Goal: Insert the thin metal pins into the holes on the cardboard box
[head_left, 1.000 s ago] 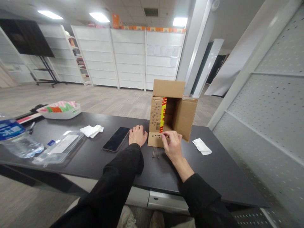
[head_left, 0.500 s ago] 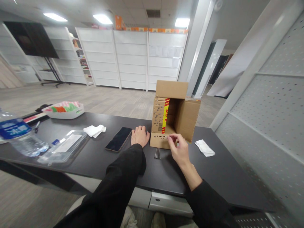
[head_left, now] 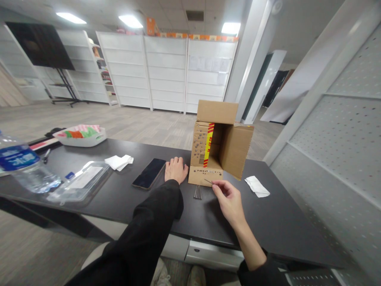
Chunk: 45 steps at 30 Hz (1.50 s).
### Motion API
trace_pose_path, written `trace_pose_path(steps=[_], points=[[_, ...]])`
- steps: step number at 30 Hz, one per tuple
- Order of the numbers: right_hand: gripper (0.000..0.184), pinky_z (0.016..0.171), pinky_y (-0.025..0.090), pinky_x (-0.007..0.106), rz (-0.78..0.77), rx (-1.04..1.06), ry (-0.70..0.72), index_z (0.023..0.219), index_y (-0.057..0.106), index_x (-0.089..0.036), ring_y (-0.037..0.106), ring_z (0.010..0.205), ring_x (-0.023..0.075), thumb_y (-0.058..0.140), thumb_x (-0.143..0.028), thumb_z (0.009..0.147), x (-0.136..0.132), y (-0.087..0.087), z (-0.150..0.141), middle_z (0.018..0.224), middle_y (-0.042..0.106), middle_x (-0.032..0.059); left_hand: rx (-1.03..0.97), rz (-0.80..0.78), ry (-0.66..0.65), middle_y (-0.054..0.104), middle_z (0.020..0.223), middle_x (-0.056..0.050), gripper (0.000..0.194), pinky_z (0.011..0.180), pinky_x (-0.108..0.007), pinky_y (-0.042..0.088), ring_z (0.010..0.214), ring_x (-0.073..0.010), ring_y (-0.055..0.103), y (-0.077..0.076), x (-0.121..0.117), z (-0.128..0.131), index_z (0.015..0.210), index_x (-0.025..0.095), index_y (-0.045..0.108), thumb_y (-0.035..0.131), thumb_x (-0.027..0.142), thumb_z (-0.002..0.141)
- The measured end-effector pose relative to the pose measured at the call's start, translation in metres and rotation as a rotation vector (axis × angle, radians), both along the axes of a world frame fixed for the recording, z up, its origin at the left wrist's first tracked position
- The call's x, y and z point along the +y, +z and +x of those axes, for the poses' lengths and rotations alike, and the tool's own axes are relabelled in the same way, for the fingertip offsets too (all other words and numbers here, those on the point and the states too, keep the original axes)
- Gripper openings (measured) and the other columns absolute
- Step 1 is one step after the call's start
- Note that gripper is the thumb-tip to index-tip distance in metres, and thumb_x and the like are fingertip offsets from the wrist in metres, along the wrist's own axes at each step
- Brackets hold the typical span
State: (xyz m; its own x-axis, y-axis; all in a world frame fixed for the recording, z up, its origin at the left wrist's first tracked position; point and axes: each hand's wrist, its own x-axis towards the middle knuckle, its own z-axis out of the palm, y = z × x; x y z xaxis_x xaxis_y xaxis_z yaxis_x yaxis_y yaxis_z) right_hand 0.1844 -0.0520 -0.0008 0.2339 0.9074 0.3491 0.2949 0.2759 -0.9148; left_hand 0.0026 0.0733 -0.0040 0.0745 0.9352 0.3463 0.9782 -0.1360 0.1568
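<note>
My right hand pinches a thin metal nail between thumb and fingertips, its free end pointing left in front of the lower flap of an open cardboard box. That flap has a row of small punched holes, with dark round spots near its ends. More round heads dot the box's left flap, beside a yellow and red tape strip. Several nails lie fanned on the table below the flap. My left hand rests flat on the table, fingers stretched out, between a phone and the box.
On the dark table are a folded tissue at right, another tissue at left, a clear plastic case, a water bottle and a white basket with colourful cloth. A perforated panel stands along the right.
My right hand has drawn back from the lower flap, down and slightly right, and the nail in it now shows clear of the holes. My left hand stays put.
</note>
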Motion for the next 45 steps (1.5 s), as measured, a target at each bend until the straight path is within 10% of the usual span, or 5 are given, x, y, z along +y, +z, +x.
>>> trace_pose_path(steps=[14, 45], points=[[0.012, 0.079, 0.042, 0.035, 0.119, -0.591, 0.144, 0.09, 0.063, -0.022, 0.06, 0.089, 0.0211, 0.051, -0.019, 0.092, -0.015, -0.012, -0.008, 0.09, 0.067, 0.0038, -0.001, 0.01, -0.012, 0.06, 0.11, -0.011, 0.021, 0.09, -0.042, 0.035, 0.108, -0.0273, 0.051, -0.001, 0.0, -0.001, 0.102, 0.02, 0.055, 0.043, 0.032, 0.091], [0.015, 0.076, 0.039, 0.035, 0.1, -0.775, 0.173, 0.092, 0.063, -0.022, 0.059, 0.09, 0.0227, 0.052, -0.012, 0.09, -0.012, -0.014, -0.011, 0.092, 0.066, 0.0042, 0.006, 0.01, -0.003, 0.06, 0.11, -0.011, 0.02, 0.09, -0.042, 0.035, 0.108, -0.027, 0.051, -0.001, 0.001, -0.001, 0.101, 0.02, 0.055, 0.043, 0.032, 0.091]])
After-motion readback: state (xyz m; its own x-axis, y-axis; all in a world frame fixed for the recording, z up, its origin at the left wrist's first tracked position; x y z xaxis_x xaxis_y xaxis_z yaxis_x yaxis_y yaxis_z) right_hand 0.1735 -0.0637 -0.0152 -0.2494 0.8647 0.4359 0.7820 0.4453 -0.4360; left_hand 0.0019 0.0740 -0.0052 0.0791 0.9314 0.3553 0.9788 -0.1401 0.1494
